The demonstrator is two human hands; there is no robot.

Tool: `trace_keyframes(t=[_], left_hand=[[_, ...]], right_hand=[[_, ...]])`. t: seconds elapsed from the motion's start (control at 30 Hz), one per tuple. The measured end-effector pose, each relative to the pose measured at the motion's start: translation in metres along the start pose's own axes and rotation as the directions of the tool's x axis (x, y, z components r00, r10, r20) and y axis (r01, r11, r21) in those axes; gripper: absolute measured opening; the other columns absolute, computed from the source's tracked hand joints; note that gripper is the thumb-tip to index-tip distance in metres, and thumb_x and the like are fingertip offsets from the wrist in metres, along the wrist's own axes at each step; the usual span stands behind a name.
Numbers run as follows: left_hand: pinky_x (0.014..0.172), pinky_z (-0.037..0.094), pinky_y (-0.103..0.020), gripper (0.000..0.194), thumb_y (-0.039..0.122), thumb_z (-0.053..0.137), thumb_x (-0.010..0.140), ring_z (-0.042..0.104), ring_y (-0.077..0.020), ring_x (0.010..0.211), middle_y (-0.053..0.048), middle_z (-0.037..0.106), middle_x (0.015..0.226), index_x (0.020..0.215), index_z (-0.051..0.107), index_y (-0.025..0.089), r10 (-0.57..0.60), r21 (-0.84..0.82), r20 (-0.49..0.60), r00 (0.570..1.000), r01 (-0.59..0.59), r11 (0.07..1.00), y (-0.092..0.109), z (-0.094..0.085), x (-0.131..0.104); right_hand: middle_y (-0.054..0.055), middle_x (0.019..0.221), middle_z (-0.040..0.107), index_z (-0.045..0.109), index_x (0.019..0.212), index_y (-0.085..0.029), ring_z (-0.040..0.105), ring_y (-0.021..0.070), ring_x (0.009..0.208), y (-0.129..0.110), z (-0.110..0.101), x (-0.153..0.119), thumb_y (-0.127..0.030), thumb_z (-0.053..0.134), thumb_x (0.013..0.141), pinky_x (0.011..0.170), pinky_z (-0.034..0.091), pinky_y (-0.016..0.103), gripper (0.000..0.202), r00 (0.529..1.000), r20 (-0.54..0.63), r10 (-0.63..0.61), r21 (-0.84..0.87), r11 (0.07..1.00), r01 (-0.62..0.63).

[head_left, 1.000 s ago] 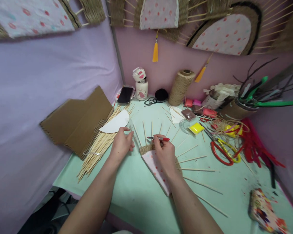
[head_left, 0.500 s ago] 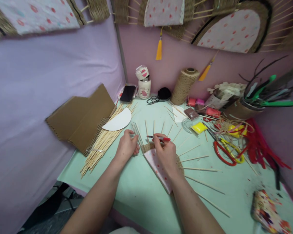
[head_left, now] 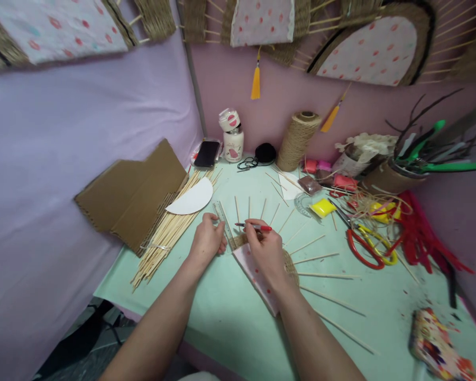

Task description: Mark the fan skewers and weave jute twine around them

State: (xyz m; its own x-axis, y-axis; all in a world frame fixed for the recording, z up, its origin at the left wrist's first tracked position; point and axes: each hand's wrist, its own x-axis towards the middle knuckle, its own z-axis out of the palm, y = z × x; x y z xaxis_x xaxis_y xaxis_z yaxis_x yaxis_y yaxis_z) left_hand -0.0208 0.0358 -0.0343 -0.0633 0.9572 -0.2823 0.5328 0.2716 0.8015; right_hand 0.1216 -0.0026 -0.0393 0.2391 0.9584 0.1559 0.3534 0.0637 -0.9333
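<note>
My right hand (head_left: 265, 248) is closed around a red pen (head_left: 265, 228), whose dark tip points left, close to a thin wooden stick. Beneath that hand lies a half-round piece of spotted white cloth (head_left: 246, 259) with a woven twine border (head_left: 289, 267). Several thin sticks (head_left: 327, 275) fan out from the border. A clear ruler (head_left: 223, 217) lies along the left edge of the piece. Against it, my left hand (head_left: 208, 236) has its fingers curled and grips the ruler's side; part of the grip is hidden.
To the left are a bundle of sticks (head_left: 158, 254), a white paper half-circle (head_left: 192, 197) and folded cardboard (head_left: 130, 190). A twine spool (head_left: 298, 140) and a white bottle (head_left: 234, 145) stand at the back. Red-handled scissors (head_left: 360, 251) and red strips (head_left: 418, 238) lie right.
My right hand has shifted slightly left with the pen, its tip now a little lower and further left. My left hand stays at the ruler.
</note>
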Motion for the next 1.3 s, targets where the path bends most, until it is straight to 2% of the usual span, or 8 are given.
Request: trace_keyframes(t=[0.2,0.37,0.57,0.83,1.3], left_hand=[[0.032,0.037,-0.017,0.024,0.03,0.045,0.088,0.051,-0.0123,0.03,0.004,0.058,0.044,0.106,0.039,0.017,0.001,0.017,0.006,1.0,-0.001,1.0,-0.0011,0.0005,0.0015],[0.033,0.037,-0.017,0.024,0.028,0.045,0.088,0.05,-0.0123,0.029,0.005,0.056,0.041,0.108,0.039,0.015,-0.014,0.037,0.007,1.0,0.014,0.999,0.0035,-0.0004,-0.0005],[0.033,0.037,-0.018,0.026,0.028,0.045,0.087,0.051,-0.0128,0.03,0.004,0.057,0.043,0.109,0.039,0.015,-0.023,0.038,0.01,1.0,0.023,0.999,0.003,0.0,0.0003],[0.033,0.035,-0.017,0.027,0.029,0.047,0.088,0.05,-0.0122,0.029,0.006,0.055,0.041,0.109,0.04,0.015,-0.021,0.033,0.007,1.0,0.02,0.999,0.0025,0.0005,0.0003],[0.033,0.037,-0.019,0.027,0.03,0.044,0.088,0.052,-0.0138,0.031,0.004,0.057,0.044,0.11,0.039,0.015,0.002,0.022,0.011,1.0,-0.003,1.0,-0.0022,0.0015,0.0025]], right_hand=[[0.006,0.081,0.072,0.069,0.095,-0.018,0.065,0.0172,0.068,0.0042,0.0034,-0.0002,-0.037,0.05,0.085,0.062,0.047,0.026,0.028,0.999,0.047,0.018,0.011,1.0,-0.018],[0.007,0.082,0.072,0.069,0.098,-0.017,0.064,0.0176,0.067,0.0068,0.0042,0.0,-0.038,0.051,0.085,0.062,0.048,0.028,0.031,0.998,0.066,0.008,0.001,1.0,-0.008],[0.005,0.071,0.071,0.07,0.094,-0.017,0.063,0.0178,0.064,0.0048,0.0033,0.0006,-0.037,0.049,0.086,0.06,0.046,0.027,0.03,0.996,0.086,-0.005,-0.016,1.0,0.007],[0.005,0.08,0.073,0.07,0.093,-0.018,0.064,0.0173,0.066,0.0056,0.004,0.0008,-0.036,0.048,0.088,0.061,0.046,0.026,0.029,0.995,0.101,-0.013,-0.04,0.999,0.017],[0.005,0.077,0.072,0.07,0.091,-0.019,0.062,0.0168,0.062,0.0059,0.0045,0.0015,-0.037,0.047,0.087,0.057,0.044,0.026,0.03,0.994,0.1,-0.033,-0.072,0.997,0.04]])
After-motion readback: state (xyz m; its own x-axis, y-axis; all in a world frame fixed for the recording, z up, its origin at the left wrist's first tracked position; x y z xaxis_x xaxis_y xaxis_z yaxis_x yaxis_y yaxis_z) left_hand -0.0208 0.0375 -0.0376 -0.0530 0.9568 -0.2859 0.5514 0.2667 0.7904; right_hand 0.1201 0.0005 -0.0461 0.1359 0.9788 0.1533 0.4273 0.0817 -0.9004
